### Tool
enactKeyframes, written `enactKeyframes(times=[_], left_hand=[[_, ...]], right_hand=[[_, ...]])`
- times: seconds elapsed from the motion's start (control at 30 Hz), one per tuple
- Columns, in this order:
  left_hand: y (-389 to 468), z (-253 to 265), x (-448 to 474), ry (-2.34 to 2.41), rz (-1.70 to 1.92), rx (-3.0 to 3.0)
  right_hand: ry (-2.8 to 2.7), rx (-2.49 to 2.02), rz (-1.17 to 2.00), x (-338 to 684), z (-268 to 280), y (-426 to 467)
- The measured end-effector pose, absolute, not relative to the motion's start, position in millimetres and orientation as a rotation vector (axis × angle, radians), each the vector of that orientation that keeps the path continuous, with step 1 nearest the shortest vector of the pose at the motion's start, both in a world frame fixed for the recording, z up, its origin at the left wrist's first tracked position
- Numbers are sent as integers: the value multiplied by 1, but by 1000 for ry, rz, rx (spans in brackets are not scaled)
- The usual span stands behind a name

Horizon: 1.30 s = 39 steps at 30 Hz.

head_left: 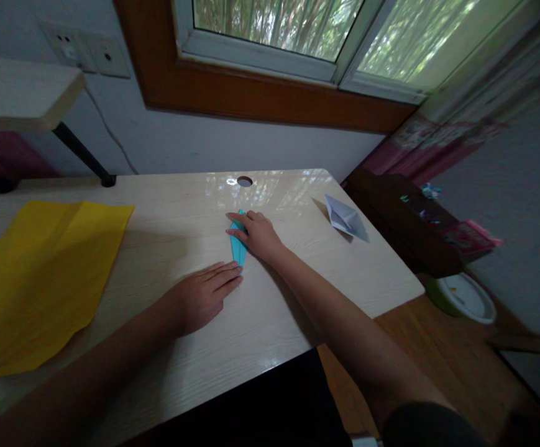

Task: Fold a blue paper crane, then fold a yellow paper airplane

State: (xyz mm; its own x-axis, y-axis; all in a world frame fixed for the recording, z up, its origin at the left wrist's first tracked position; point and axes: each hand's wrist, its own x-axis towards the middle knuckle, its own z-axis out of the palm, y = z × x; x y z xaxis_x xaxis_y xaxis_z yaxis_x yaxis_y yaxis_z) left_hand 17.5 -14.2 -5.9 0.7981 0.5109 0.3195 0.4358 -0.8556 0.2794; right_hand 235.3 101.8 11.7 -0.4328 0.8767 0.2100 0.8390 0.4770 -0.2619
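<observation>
A narrow strip of folded turquoise paper [238, 249] lies lengthwise on the pale wood-grain table, with a lengthwise crease and tapering towards both ends. My right hand [258, 234] is on its upper part, thumb and forefinger laid across it and the other fingers curled at its right side, keeping hold of it. Part of the paper is hidden beneath those fingers. My left hand [207, 295] rests flat with outstretched fingers, its fingertips touching the paper's lower end.
A large yellow sheet [50, 279] covers the table's left side. Towards the right edge stands a folded white paper boat [345, 218]. A cable hole [245, 181] opens near the back edge. At the back left, a raised shelf [22, 93] stands on a black leg.
</observation>
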Motion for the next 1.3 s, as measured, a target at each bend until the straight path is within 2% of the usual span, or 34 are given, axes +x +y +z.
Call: enactKeyframes(times=[0.5,0.7,1.0,1.17,1.3], left_hand=[[-15,-5,18,739,572,2835],[-16,1,18,764,564,2860],[-13,8,13,919,651,2903],[-11,6,11,904,701,2921],[-11,5,10,880,702,2917]], right_hand=[[-2295,-1632,-46,219,8,125],[-2179,-1651,61,220,8,129],[-2161,-1117,319,236,12,99],[-2425,-842,293,243,12,74],[-2515,-925,189,248,11,67]])
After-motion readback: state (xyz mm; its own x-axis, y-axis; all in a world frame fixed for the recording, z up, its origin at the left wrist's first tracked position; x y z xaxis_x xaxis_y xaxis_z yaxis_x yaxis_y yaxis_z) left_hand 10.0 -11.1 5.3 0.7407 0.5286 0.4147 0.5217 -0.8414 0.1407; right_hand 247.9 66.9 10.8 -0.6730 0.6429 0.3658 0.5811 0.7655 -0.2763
